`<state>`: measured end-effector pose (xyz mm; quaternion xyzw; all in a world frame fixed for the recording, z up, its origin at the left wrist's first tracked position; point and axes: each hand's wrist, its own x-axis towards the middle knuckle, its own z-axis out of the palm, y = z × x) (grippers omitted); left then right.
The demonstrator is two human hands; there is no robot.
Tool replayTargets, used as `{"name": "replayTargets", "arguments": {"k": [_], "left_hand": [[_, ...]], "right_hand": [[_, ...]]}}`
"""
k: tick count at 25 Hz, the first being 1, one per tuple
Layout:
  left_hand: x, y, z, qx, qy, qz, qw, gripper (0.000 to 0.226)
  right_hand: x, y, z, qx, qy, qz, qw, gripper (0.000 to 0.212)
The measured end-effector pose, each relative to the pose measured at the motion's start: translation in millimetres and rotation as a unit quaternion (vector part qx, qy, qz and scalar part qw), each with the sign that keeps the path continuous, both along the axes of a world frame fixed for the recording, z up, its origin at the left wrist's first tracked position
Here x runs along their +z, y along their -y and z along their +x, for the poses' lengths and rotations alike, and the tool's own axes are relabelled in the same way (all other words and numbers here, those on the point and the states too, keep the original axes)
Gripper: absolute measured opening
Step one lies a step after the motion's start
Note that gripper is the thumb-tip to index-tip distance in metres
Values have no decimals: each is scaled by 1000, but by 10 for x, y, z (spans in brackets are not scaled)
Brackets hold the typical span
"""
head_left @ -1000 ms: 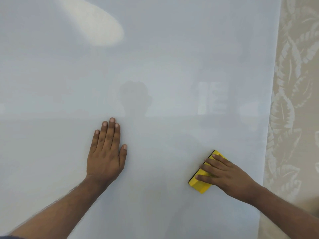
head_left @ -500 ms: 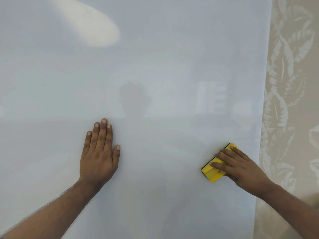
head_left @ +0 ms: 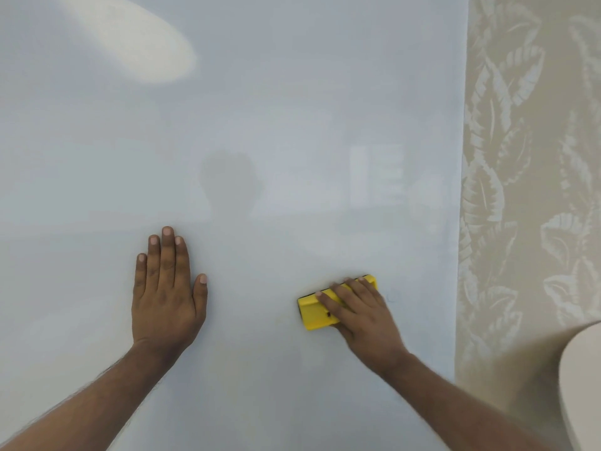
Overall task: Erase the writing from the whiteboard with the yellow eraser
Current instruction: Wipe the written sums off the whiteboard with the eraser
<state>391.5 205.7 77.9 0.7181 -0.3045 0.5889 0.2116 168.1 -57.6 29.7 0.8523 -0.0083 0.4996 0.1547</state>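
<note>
The whiteboard [head_left: 260, 125] fills most of the view and looks plain white, apart from a very faint curved mark [head_left: 392, 296] just right of my right hand. The yellow eraser [head_left: 313, 312] lies flat against the board at lower centre-right. My right hand [head_left: 361, 317] presses on it, fingers spread over its top, so its right half is hidden. Flat on the board to the left rests my left hand [head_left: 166, 288], fingers straight and together, holding nothing.
The board's right edge [head_left: 460, 222] runs top to bottom. Beyond it is a beige wall with a pale leaf pattern [head_left: 527, 190]. A rounded white object [head_left: 582, 385] shows at the lower right corner. A bright light reflection [head_left: 136, 37] sits at the top left.
My right hand slid the eraser right towards the board's edge, then back left to about its earlier spot. My left hand stayed flat on the board.
</note>
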Motion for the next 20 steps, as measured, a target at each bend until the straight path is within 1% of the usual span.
{"name": "replayTargets", "arguments": {"k": [2, 5, 6, 7, 9, 11, 13, 15, 16, 17, 18, 20], "left_hand": [[-4, -20, -19, -4, -1, 15, 1000, 70], [3, -86, -40, -8, -7, 40, 999, 71], [3, -112, -44, -9, -8, 46, 999, 71], [4, -140, -45, -9, -8, 53, 999, 72], [9, -202, -43, -10, -3, 70, 998, 72], [9, -243, -42, -5, 4, 81, 997, 71], [13, -249, -49, -3, -2, 84, 996, 71], [18, -233, -64, -4, -8, 82, 997, 71], [19, -224, -67, -4, -9, 81, 997, 70], [16, -220, -65, -5, -9, 81, 997, 70], [11, -219, -59, -7, -9, 82, 997, 70], [-3, -212, -52, -9, -11, 83, 996, 70]], "right_hand": [[-74, -125, 44, 6, 12, 22, 1000, 41], [-78, -45, -27, -3, -19, -28, 999, 46], [-66, 33, -77, -10, -21, -35, 999, 48], [-52, 132, -138, -15, -10, -18, 1000, 48], [-53, 338, -279, -28, 34, 72, 996, 47], [-90, 446, -370, -43, 83, 181, 979, 52], [-148, 379, -305, -62, 145, 288, 945, 58], [-184, 185, -157, -77, 212, 382, 896, 59], [-190, 86, -88, -82, 236, 414, 875, 60], [-190, 4, -34, -84, 249, 434, 862, 60], [-192, -69, 10, -85, 253, 443, 856, 61], [-185, -230, 89, -87, 250, 444, 856, 62]]}}
